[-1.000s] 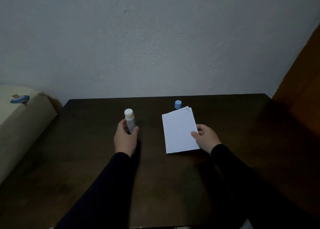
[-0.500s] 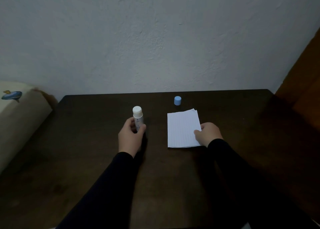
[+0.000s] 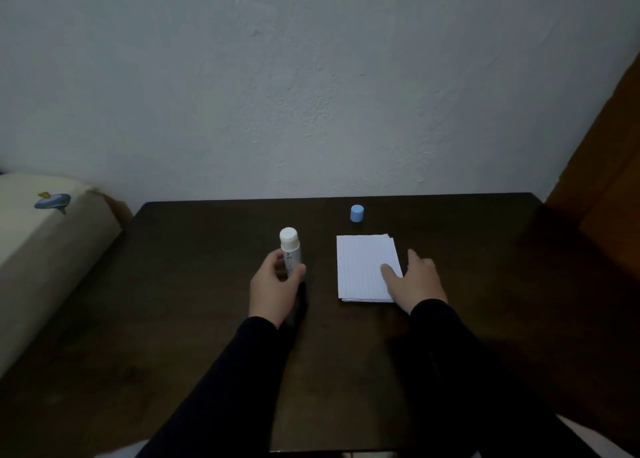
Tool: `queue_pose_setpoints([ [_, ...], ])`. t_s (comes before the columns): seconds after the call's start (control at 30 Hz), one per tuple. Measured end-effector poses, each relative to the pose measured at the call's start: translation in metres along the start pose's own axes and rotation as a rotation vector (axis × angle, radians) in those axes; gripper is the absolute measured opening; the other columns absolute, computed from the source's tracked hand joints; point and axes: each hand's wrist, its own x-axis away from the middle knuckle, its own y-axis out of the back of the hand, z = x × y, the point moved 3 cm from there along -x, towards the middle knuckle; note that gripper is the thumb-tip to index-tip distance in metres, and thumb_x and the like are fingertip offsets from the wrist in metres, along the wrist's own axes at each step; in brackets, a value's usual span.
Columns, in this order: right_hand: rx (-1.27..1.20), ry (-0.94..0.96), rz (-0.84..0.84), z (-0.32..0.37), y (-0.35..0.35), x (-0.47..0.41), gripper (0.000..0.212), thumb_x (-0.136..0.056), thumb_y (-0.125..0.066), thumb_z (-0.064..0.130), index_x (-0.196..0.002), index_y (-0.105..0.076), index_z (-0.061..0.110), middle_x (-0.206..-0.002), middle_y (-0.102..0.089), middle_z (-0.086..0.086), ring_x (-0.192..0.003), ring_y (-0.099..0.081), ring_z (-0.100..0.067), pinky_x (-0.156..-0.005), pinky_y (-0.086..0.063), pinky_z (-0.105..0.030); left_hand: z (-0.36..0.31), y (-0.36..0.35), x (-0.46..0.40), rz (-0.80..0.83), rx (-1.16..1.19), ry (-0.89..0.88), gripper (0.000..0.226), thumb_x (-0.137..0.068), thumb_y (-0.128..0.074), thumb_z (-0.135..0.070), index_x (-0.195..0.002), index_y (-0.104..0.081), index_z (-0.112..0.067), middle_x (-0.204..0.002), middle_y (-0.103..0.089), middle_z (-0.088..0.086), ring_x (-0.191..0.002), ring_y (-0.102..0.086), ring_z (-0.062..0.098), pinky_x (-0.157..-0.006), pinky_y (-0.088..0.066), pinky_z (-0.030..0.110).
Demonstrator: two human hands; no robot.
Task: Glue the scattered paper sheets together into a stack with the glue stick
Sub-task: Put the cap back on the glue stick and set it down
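L hand (image 3: 277, 284) grips glue stick (image 3: 290, 249) upright on dark table (image 3: 207, 319), cap off. R hand (image 3: 414, 279) lies flat, fingers spread, on paper stack (image 3: 360, 267), prob. pressing sheets to bond. Blue cap (image 3: 356, 213) stands just behind the stack.

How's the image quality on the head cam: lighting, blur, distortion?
Head view: dim and underexposed, dark table and black sleeves nearly merge; the white paper stack, glue stick and blue cap stand out. No glare; shadows are faint. Wide-angle bending shows at the table's far edge. Left hand and right hand look slightly soft.
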Motion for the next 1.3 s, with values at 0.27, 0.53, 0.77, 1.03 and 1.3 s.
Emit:
queue_pose_setpoints([
  [0.27,-0.218,0.169,0.032,0.021,0.017,0.064,0.053,-0.096,-0.052,0.039,-0.144,-0.038,0.023,-0.132,-0.046,0.001,-0.116,-0.047,-0.011,-0.097,-0.041,-0.027,-0.018,0.000,0.031,0.130,0.047,-0.007,0.050,-0.090,-0.064,-0.030,-0.137,-0.046,-0.025,-0.125,-0.058,-0.004,-0.106,-0.055,0.009,-0.084,-0.047,0.025],
  [0.53,-0.559,0.244,0.224,0.025,0.012,0.125,0.046,-0.095,-0.057,0.033,-0.138,-0.048,0.020,-0.130,-0.055,0.003,-0.101,-0.050,-0.002,-0.083,-0.043,-0.015,-0.036,0.003,0.086,0.295,0.059,-0.088,0.041,-0.093,-0.060,-0.030,-0.131,-0.047,-0.032,-0.111,-0.056,-0.016,-0.100,-0.056,0.002,-0.076,-0.050,0.020],
  [0.77,-0.910,0.034,0.424,0.023,-0.004,0.144,0.049,-0.092,-0.063,0.025,-0.137,-0.050,0.013,-0.131,-0.060,-0.005,-0.116,-0.057,-0.016,-0.100,-0.047,-0.037,-0.023,0.009,0.114,0.378,0.012,-0.146,0.039,-0.091,-0.064,-0.029,-0.128,-0.054,-0.037,-0.112,-0.063,-0.015,-0.100,-0.059,0.002,-0.084,-0.049,0.019],
  [1.03,-1.167,-0.110,0.475,0.021,-0.026,0.146,0.020,-0.093,-0.059,0.011,-0.113,-0.062,0.011,-0.107,-0.069,-0.009,-0.101,-0.067,-0.021,-0.092,-0.053,-0.037,-0.008,0.014,0.115,0.289,-0.024,-0.173,0.038,-0.086,-0.070,-0.027,-0.122,-0.058,-0.031,-0.099,-0.063,-0.013,-0.088,-0.060,0.000,-0.073,-0.044,0.008],
  [1.3,-1.290,-0.217,0.341,0.013,-0.031,0.122,0.036,-0.091,-0.062,0.014,-0.125,-0.056,0.001,-0.116,-0.065,-0.016,-0.106,-0.065,-0.027,-0.088,-0.054,-0.037,0.000,0.005,0.101,0.304,-0.031,-0.153,0.039,-0.075,-0.081,-0.026,-0.109,-0.061,-0.029,-0.097,-0.064,-0.011,-0.078,-0.060,0.005,-0.069,-0.047,0.012],
])
